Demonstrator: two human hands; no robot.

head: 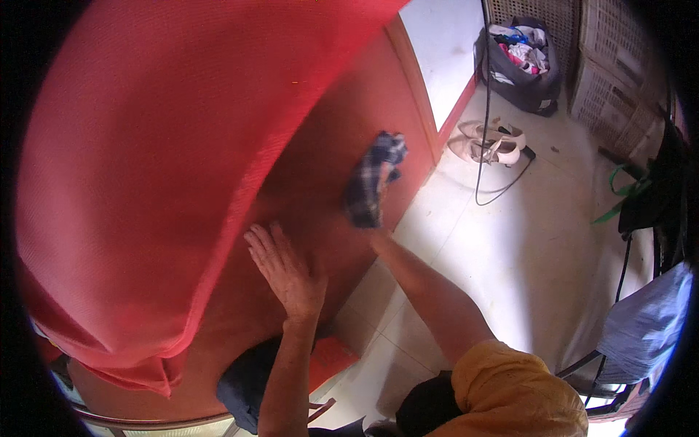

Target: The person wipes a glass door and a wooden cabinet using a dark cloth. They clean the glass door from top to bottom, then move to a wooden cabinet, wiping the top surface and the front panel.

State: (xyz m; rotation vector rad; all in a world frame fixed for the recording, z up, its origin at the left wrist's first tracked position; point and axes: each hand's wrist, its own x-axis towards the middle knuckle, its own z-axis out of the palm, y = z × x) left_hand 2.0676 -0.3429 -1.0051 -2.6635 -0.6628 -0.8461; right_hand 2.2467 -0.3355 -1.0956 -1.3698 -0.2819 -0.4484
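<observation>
My right hand holds a crumpled dark blue plaid cloth against a reddish-brown panel. The hand is blurred and the cloth covers most of its fingers. Lower and to the left is my left hand, empty, its fingers stretched out and the thumb apart. It lies over the same panel, close to the edge of a large red fabric; whether it touches the panel is hard to tell. The fabric drapes over the upper left of the panel and hides that part.
Beige shoes and a black cable lie on the tiled floor. Behind them stand a dark bag of clothes and woven-pattern boxes. Grey-blue fabric hangs at right. A black item sits beside my left forearm.
</observation>
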